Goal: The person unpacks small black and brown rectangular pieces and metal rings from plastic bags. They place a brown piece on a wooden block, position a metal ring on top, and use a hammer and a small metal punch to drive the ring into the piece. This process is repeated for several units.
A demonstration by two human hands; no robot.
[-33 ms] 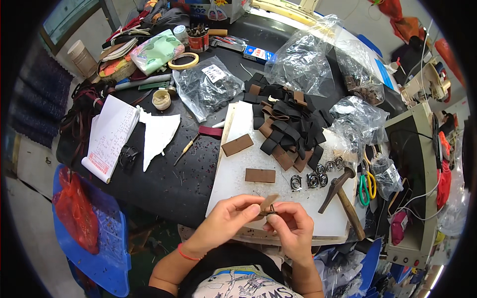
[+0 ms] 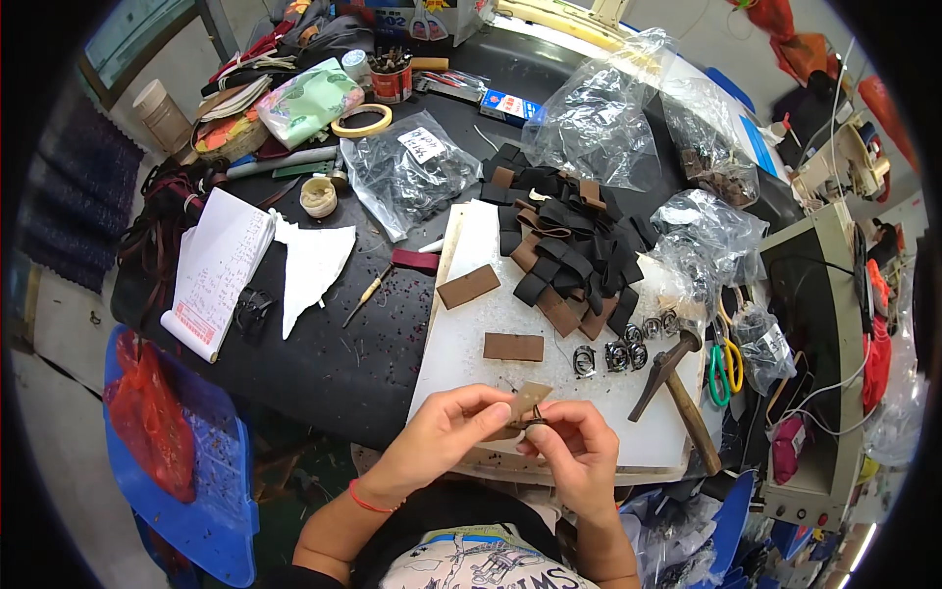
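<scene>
My left hand (image 2: 456, 432) pinches a brown leather strip (image 2: 529, 398), whose paler face stands up between the two hands. Close against it, my right hand (image 2: 579, 447) grips a small dark metal buckle (image 2: 536, 420); fingers hide most of it. Where strip and buckle meet, I cannot tell if one passes through the other. Just beyond lie a flat brown leather piece (image 2: 513, 347) and a second brown leather piece (image 2: 469, 287) on the white board (image 2: 446, 368). Several shiny metal buckles (image 2: 616, 355) sit to the right, below a heap of black and brown looped straps (image 2: 569, 245).
A hammer (image 2: 692, 422) lies on the board's right side, with scissors (image 2: 723, 368) beyond it. Left are an awl (image 2: 369, 294), a notebook (image 2: 221, 265) and torn white paper (image 2: 314, 270). Clear plastic bags (image 2: 599, 113) and a tape roll (image 2: 362, 120) lie farther back.
The brown strip has tilted a little, showing more of its pale face. My left fingers have shifted slightly along it; the right hand barely moves.
</scene>
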